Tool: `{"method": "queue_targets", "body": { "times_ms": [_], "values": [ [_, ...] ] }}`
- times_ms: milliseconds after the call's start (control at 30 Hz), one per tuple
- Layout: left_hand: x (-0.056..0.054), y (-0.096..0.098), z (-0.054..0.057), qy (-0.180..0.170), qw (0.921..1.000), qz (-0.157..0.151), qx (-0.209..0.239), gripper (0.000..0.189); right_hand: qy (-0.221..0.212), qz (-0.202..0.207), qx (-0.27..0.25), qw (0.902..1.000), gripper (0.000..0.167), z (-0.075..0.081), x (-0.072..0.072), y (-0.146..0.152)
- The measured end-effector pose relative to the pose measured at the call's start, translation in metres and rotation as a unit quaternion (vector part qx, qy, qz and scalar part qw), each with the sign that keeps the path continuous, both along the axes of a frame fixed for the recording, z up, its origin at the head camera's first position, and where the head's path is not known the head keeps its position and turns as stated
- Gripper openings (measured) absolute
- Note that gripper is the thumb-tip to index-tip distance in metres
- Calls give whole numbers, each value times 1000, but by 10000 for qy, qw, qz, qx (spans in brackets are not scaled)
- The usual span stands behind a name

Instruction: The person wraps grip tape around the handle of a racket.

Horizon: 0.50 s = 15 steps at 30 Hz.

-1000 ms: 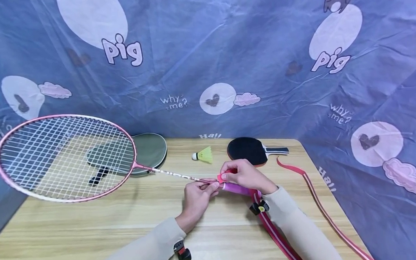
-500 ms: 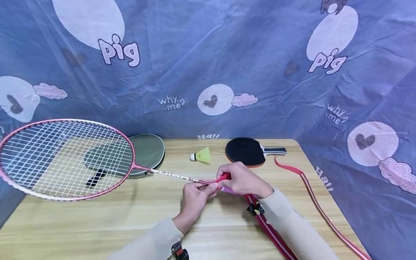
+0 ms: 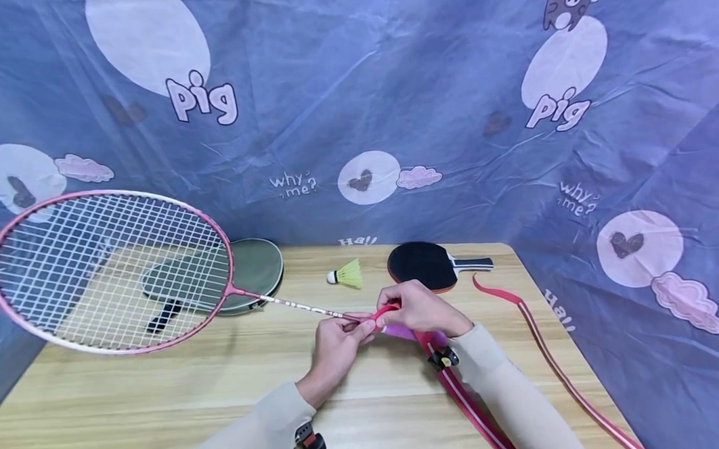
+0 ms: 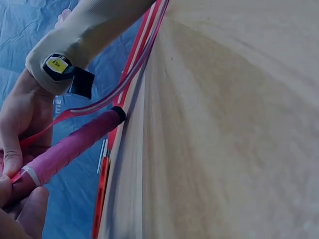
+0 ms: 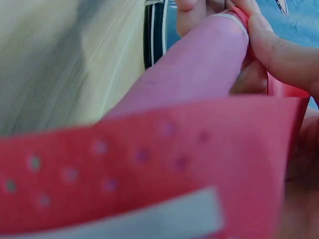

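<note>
In the head view my left hand (image 3: 332, 355) grips the badminton racket (image 3: 303, 305) where the shaft meets the handle. The stringed head points left, raised over the table. Purple-pink wrap covers the handle (image 4: 72, 147), with a white band at its top and a black butt end. My right hand (image 3: 421, 309) pinches a red perforated grip tape (image 5: 224, 134) close to that band. The tape's end lies at the handle's top, under my left thumb. From my right hand the tape, with a pale strip along it, hangs past the wrist toward the lower edge.
A black table tennis bat (image 3: 423, 265) and a yellow shuttlecock (image 3: 346, 275) lie at the table's back. A green paddle case (image 3: 258, 267) is partly behind the racket strings. More red tape (image 3: 549, 343) runs along the right edge. Printed blue cloth (image 3: 305, 119) surrounds the table.
The tape's end has come from my right fingertips to the handle's top, beneath my left thumb. A short stretch of tape now spans between the two hands. The racket has hardly moved.
</note>
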<state>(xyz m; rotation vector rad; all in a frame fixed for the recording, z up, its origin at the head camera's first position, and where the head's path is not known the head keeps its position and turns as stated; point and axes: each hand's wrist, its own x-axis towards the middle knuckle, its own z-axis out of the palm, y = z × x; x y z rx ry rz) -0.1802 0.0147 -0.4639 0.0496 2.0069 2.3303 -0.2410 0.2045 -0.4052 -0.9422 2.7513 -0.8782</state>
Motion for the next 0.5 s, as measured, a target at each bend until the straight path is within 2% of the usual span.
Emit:
{"method": "queue_targets", "body": {
  "times_ms": [167,333,433,500],
  "values": [
    [-1,1,-1,90,9999,-124,69,22,-132,124,-139,9997,14,2,1,1],
    [-3,0,-2,158,9997,-179,80,22,-358,-112,-304,9988,12,-1,-1,0],
    [-4,0,-4,195,9995,-255,54,22,-716,-195,-542,9958,9,-6,-4,1],
    [-5,0,-5,225,9992,-317,64,23,-1041,-103,-779,9915,7,-11,-6,2]
  ]
}}
